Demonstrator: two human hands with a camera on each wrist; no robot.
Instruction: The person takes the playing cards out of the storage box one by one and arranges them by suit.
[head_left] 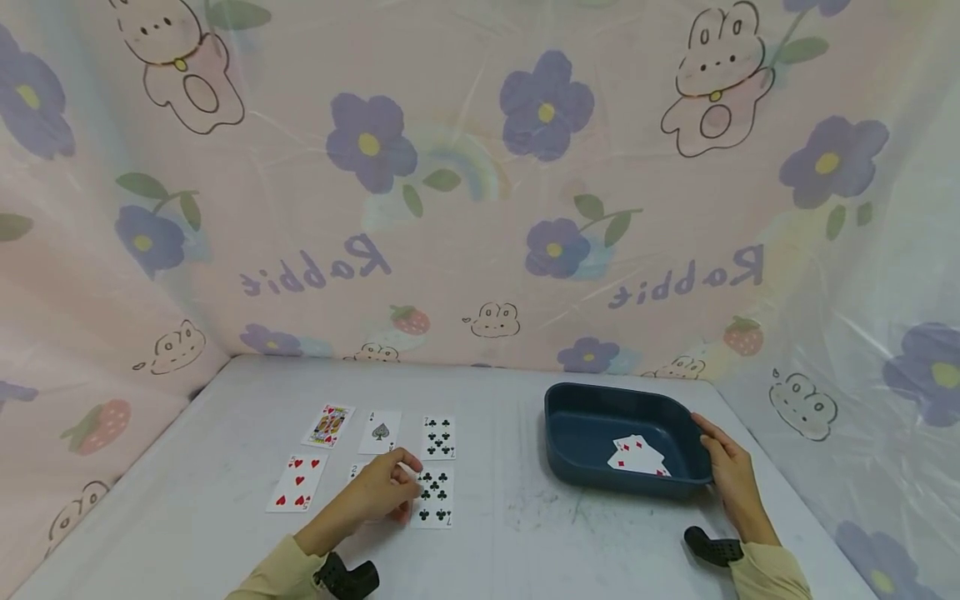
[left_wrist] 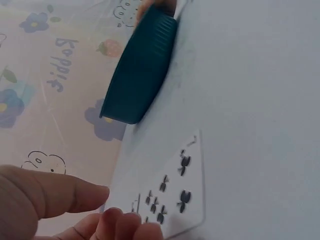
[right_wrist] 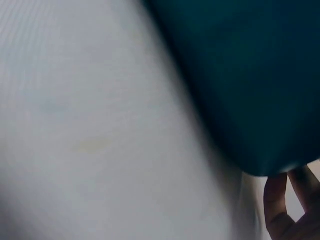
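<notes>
My left hand (head_left: pixel 386 490) hovers low over the front row of playing cards, its fingers loosely bent and nothing between them. It partly covers a two (head_left: pixel 355 472) and overlaps the edge of a seven of clubs (head_left: pixel 432 504). To the left lies a five of hearts (head_left: pixel 297 483). Behind these sit a red face card (head_left: pixel 328 426), an ace of spades (head_left: pixel 380 432) and another black seven (head_left: pixel 438 437). At the right, my right hand (head_left: pixel 731 475) grips the right end of a dark blue bin (head_left: pixel 585 476), fingers over its rim. Overlapping red-suited cards (head_left: pixel 637 455) lie inside.
A white cloth (head_left: pixel 495 542) covers the table and carries faint dark smudges near the bin. Printed curtains (head_left: pixel 450 250) with rabbits and flowers hang behind and on both sides. Each wrist wears a black band (head_left: pixel 711 547).
</notes>
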